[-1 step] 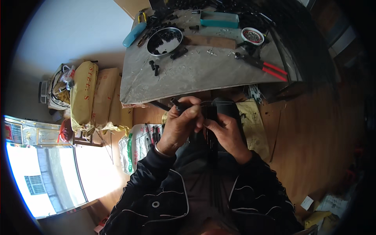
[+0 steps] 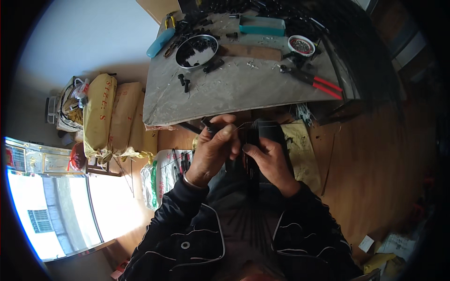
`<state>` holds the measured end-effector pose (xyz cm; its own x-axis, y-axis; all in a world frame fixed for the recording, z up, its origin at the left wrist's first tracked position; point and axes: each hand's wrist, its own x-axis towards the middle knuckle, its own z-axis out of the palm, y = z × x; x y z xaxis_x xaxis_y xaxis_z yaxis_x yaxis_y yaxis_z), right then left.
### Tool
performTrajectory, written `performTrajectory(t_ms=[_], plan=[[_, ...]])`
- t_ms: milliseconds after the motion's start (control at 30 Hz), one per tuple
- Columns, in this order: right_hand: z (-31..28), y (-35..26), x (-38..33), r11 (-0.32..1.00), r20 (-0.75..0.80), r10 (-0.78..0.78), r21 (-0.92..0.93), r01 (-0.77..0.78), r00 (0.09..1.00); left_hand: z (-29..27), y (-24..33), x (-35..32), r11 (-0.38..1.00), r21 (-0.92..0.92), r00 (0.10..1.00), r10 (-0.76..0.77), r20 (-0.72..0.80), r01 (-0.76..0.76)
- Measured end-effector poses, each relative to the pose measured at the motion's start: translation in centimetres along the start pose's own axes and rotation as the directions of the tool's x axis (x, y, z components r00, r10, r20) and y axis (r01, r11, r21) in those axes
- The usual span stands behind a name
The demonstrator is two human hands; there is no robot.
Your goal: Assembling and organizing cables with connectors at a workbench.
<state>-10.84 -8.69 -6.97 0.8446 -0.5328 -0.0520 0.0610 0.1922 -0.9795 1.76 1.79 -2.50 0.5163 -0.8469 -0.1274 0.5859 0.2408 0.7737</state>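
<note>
- Black jacket sleeves (image 2: 187,225) with thin white piping, rising from the lower edge; a metal bangle (image 2: 189,179) sits at the left wrist.
- Left hand (image 2: 214,151): fingers curled shut, thumb and forefinger pinching a small black plastic part (image 2: 209,125) just below the table's near edge.
- Right hand (image 2: 269,159): closed around a bundle of black strips (image 2: 262,136) held upright in the lap, touching the left hand's fingertips; a fine pale wire (image 2: 241,125) runs between the two hands.
- Yellow printed sack (image 2: 302,150) lying on the wooden floor (image 2: 375,178), just right of the hands.
- White plastic bag (image 2: 161,175) with dark rods, on the floor left of the hands.
- Three tan filled sacks (image 2: 115,117), leaning side by side, further left.
- Grey worktable (image 2: 234,93), scattered with small screws and loose black pieces.
- Red-handled pliers (image 2: 318,84), flat near the table's right edge.
- Round metal bowl (image 2: 197,50) holding black parts, table left.
- Small white-rimmed bowl (image 2: 301,45) of dark bits, table right.
- Teal box (image 2: 262,24) and blue-handled tool (image 2: 160,42), at the far end.
</note>
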Motion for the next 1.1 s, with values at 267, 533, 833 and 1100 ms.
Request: performTrajectory(t_ms=[267,533,833,1100], plan=[[-0.6,0.2,0.2,0.987,-0.035,0.041,-0.155,-0.046,0.999,-1.3,-0.9,-0.2,0.936,0.35,0.991,0.075,-0.113,-0.031],[-0.1,-0.8,0.2,0.997,0.057,0.075,-0.022,-0.074,0.996,-0.4,-0.8,0.6,0.911,0.409,0.988,0.104,-0.118,-0.048],[0.7,-1.4,-0.5,0.998,0.099,0.065,0.006,-0.066,0.993,-0.8,1.4,0.7,0.909,0.412,0.998,0.062,0.013,-0.061],[1.1,-1.8,-0.5,0.995,0.068,0.077,-0.063,-0.073,0.995,-0.6,0.4,0.8,0.809,0.553,0.973,0.229,0.021,-0.202]])
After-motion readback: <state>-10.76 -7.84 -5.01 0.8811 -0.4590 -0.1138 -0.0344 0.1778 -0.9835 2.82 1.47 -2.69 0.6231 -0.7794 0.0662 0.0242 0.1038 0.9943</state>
